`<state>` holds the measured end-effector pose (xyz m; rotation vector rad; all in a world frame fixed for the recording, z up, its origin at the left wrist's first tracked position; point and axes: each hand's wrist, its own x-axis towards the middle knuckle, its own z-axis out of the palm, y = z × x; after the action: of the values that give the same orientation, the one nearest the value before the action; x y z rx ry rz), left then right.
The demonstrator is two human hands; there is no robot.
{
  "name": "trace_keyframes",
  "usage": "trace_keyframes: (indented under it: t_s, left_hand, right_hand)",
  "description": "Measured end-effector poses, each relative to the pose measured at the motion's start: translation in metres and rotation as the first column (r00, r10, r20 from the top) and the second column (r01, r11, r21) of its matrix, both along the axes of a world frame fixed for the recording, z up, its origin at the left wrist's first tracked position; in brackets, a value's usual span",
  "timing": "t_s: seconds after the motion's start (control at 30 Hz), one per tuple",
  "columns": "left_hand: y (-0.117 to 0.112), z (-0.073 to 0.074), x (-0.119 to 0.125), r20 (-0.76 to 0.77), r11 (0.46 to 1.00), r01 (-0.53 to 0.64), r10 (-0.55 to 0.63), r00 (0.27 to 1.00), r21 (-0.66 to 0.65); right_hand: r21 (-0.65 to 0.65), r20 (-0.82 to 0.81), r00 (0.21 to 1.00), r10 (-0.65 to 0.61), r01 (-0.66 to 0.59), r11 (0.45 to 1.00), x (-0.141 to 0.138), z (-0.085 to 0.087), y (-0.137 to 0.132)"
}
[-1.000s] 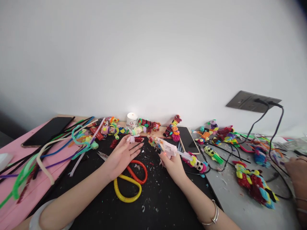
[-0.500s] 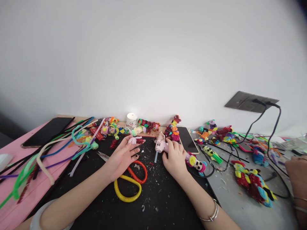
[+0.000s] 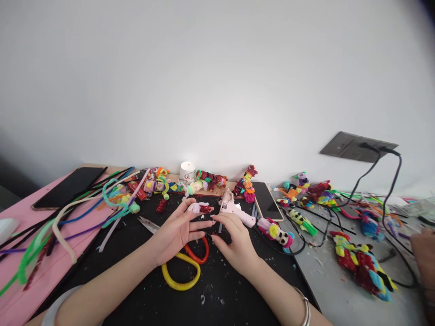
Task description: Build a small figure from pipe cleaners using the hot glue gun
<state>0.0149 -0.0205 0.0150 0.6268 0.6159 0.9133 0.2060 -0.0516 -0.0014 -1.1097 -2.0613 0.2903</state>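
Observation:
Between the thumb and index finger of my left hand [image 3: 176,231] is a small pipe-cleaner piece [image 3: 205,208], lilac-white at one end and glittery red at the other; its other fingers are spread. My right hand [image 3: 236,244] holds nothing, its fingers apart and its fingertips close to those of my left hand. Just beyond it a pale pink hot glue gun [image 3: 234,209] lies on the black mat [image 3: 238,294], a glue stick by its handle. Scissors with one yellow and one red handle loop [image 3: 181,284] lie partly under my left hand.
Loose pipe cleaners [image 3: 76,208] and a phone [image 3: 70,188] spread over the pink board at left. Finished pipe-cleaner figures [image 3: 278,233], a paper cup [image 3: 187,171] and another phone [image 3: 268,201] line the back. Cables run from a wall socket [image 3: 356,146]. Another person's hand [image 3: 423,253] is at far right.
My right hand has let go of the glue gun and moved left and nearer, toward my left hand. The glue gun now rests on the mat. My left hand's piece has shifted slightly right.

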Motion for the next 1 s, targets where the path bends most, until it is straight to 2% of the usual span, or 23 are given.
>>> trace_keyframes:
  t_s: [0.3,0.67,0.87,1.0]
  left_hand:
    - [-0.0022,0.0039,0.0002,-0.015,0.997,0.066,-0.066,0.998,-0.029]
    - [-0.0032,0.0038,0.0001,-0.026,0.993,0.118,-0.119,0.993,-0.025]
    - [-0.0033,0.0023,-0.0004,-0.02,0.991,0.129,-0.129,0.991,-0.029]
    - [0.0007,0.0054,-0.002,-0.027,0.994,0.107,-0.108,0.994,-0.034]
  right_hand:
    - [-0.044,-0.125,0.992,-0.017,0.011,0.999,-0.0024,0.0025,-0.0017]
    - [0.001,0.016,0.996,-0.086,0.086,0.996,-0.003,0.0029,-0.0038]
    - [-0.029,0.007,0.993,-0.115,0.115,0.993,-0.0049,0.0035,-0.0056]
    - [-0.064,-0.067,0.98,-0.186,0.182,0.981,-0.0018,0.0051,-0.0025]
